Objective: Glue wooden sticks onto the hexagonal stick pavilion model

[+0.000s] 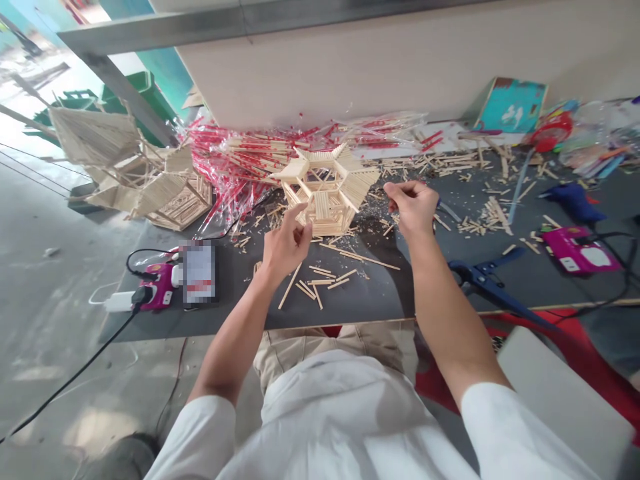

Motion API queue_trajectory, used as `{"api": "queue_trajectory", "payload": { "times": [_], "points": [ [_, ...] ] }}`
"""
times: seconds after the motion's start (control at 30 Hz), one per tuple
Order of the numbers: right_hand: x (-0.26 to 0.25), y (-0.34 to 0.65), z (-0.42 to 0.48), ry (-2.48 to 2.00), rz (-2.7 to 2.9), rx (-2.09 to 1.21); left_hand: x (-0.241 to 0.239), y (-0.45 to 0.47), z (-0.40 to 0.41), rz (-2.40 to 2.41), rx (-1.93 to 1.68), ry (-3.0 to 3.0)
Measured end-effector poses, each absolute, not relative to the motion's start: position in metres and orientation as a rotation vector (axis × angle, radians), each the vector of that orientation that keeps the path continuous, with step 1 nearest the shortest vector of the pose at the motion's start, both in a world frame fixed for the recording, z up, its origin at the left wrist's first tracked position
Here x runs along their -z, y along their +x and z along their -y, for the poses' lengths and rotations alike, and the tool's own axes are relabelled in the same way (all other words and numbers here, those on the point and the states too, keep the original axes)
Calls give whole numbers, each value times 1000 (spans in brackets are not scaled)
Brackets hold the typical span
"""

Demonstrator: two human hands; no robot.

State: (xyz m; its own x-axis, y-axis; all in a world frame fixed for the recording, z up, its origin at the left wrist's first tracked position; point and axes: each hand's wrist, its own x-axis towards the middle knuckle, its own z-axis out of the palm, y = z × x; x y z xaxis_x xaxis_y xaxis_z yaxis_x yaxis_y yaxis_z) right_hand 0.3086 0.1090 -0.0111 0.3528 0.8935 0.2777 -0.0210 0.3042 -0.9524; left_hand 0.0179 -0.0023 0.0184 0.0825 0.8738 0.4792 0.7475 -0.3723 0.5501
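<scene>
A small pavilion model (327, 203), built from thin wooden sticks with flared roof panels, stands near the middle of the worktable. At its front left corner is my left hand (287, 245), fingers bent and tips against the model's sticks. To the right of the model, my right hand (417, 205) is raised above the table, thumb and fingertips pinched together. Whatever lies in that pinch is too small to make out. Loose cut sticks (320, 283) lie scattered on the dark tabletop (240, 307) in front of the model.
A larger stick model (145, 173) occupies the table's left end. Red-and-clear packets of sticks (235, 157) heap behind. Nearby are a phone (199, 272), pink power strips (580, 250), a blue hot glue gun (575, 200) and a long dark-blue cutter (493, 283).
</scene>
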Motion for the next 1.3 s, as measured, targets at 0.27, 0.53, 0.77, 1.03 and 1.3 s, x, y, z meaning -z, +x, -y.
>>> {"api": "queue_trajectory", "payload": {
  "times": [0.27, 0.53, 0.77, 1.03, 1.3],
  "points": [
    [21, 308, -113, -1146, 1147, -892, -13, 14, -4, -1747, -1222, 2090],
    [22, 305, -108, -1082, 1208, -828, -11, 13, -7, -1739, -1198, 2054],
    [24, 309, -110, -1152, 1210, -769, -10, 12, -9, -1717, -1174, 2086],
    [28, 310, -105, -1078, 1499, -792, -7, 13, -9, -1689, -1155, 2072],
    [26, 316, -107, -1225, 1509, -582, -7, 15, -7, -1643, -1155, 2090]
  ]
}}
